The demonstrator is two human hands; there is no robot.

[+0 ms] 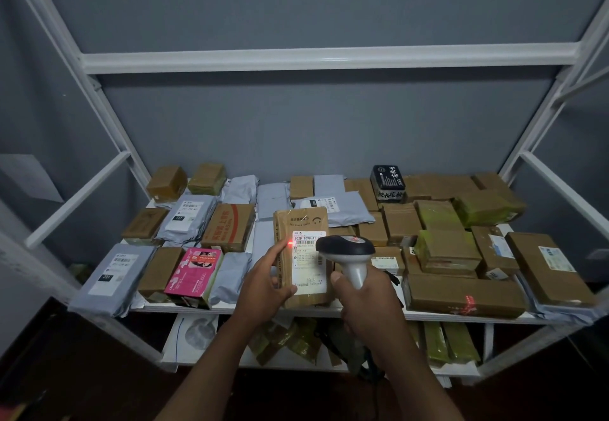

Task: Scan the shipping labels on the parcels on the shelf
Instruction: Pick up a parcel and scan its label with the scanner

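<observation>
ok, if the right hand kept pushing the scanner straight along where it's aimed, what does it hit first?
Most likely the white shipping label on the brown parcel the left hand holds. The right hand aims the scanner at it; a red dot shows at the label's left edge. The gap is hard to judge.

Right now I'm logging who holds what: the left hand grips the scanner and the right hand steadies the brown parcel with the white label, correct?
Not quite: the hands are swapped. In the head view the right hand grips the scanner, and the left hand steadies the brown parcel, which stands propped at the shelf's front edge, its white label lit by a red spot.
</observation>
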